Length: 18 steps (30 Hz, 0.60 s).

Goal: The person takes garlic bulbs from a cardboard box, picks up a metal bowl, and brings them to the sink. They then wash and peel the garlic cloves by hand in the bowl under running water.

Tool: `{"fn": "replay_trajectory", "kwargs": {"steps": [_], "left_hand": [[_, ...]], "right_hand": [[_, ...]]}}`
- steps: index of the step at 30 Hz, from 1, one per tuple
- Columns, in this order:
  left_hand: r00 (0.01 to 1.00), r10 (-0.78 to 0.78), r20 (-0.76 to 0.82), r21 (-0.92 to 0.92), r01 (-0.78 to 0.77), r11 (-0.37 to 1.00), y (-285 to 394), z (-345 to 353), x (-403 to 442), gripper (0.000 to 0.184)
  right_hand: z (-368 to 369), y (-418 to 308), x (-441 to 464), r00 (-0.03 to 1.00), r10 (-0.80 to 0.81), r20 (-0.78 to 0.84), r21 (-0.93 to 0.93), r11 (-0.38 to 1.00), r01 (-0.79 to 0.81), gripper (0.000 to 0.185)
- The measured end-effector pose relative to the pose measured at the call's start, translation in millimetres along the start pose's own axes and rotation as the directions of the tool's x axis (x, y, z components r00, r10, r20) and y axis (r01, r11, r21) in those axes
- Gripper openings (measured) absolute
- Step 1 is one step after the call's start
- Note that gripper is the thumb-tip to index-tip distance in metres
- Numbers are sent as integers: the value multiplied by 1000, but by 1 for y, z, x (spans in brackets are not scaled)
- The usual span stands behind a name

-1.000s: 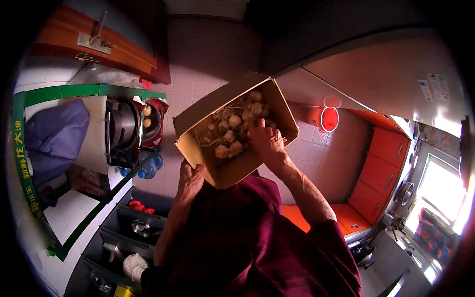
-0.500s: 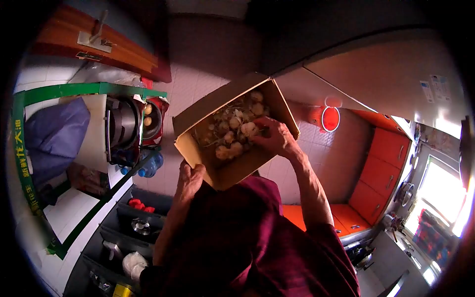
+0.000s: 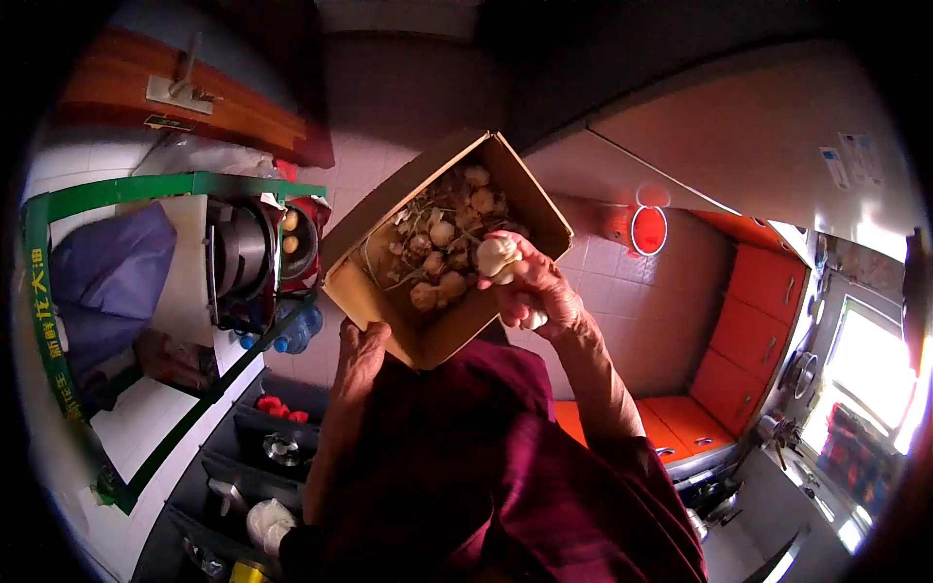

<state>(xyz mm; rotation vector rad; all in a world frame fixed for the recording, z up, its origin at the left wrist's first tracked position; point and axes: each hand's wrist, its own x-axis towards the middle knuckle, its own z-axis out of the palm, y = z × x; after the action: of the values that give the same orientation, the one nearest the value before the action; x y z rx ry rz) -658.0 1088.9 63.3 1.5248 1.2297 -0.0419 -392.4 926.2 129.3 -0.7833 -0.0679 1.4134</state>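
head view | worn on my head, above the cardboard box (image 3: 530, 206) | faces forward and steeply down into its open top | close, within my arm's reach of it | wide, round, dark-edged field spreading all around it

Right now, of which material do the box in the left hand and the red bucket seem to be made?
The box looks like matt cardboard: plain brown, with thin, straight edges. The red bucket is probably smooth plastic, judging by its bright, saturated colour, but coated metal is possible.

Loose dark maroon top (image 3: 437, 457)
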Motion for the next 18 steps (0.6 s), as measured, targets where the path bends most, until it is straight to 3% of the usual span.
{"fn": "replay_trajectory", "kwargs": {"steps": [2, 4, 6, 8, 9, 10, 11, 12, 13, 14, 15, 16, 17, 18], "left_hand": [[990, -120, 76, 148, 108, 983, 1, -3, 0, 33], [994, -50, 99, 108, 39, 993, -42, -1, 10, 32], [993, 24, 119, 65, -32, 997, -40, 1, 9, 31], [995, -83, 48, 23, 82, 996, 5, 2, -4, 31], [995, -84, 47, 22, 83, 996, -5, 3, -2, 31], [999, 45, -6, 170, -44, 984, -11, 5, 0, 21], [994, 111, -23, 244, -102, 964, -16, 6, 0, 17], [983, 177, -40, 320, -155, 935, -21, 6, 0, 13], [995, 96, -11, 60, -95, 994, 5, 4, -5, 17], [999, 26, 39, -201, -18, 979, 19, 3, -7, 21], [999, 27, 41, -201, -18, 979, 18, 3, -8, 21], [998, 42, 46, -147, -35, 989, 16, 4, -8, 23], [998, 49, 48, -120, -43, 992, 14, 6, -7, 24], [997, 57, 51, -92, -52, 994, 12, 8, -6, 25]], "right_hand": [[-2, 3, -1, 999, -40, 30, 410, 912, 25, 47], [-5, -7, -4, 999, -27, -26, 508, 861, 37, 38], [-16, -13, -2, 994, -107, -34, 525, 844, 109, 32], [-19, -20, -2, 991, -123, -60, 508, 850, 137, 25], [-19, -23, 0, 986, -144, -82, 240, 957, 160, 22], [-20, -25, 1, 981, -169, -97, -46, 985, 165, 19], [-24, -25, 2, 994, -86, -74, -211, 975, 68, 15], [-24, -20, 8, 994, -83, -74, -210, 975, 66, 15], [-21, -14, 19, 974, -209, 86, -737, 645, 203, 15], [-17, -6, 28, 934, -212, 287, -951, 54, 305, 14], [-12, 4, 30, 881, -150, 449, -854, -363, 373, 15], [-4, 14, 34, 881, -152, 447, -854, -364, 371, 15], [5, 26, 39, 973, 31, 230, -827, -521, 212, 15], [10, 34, 45, 985, 167, -36, -729, -679, 88, 14]]}}
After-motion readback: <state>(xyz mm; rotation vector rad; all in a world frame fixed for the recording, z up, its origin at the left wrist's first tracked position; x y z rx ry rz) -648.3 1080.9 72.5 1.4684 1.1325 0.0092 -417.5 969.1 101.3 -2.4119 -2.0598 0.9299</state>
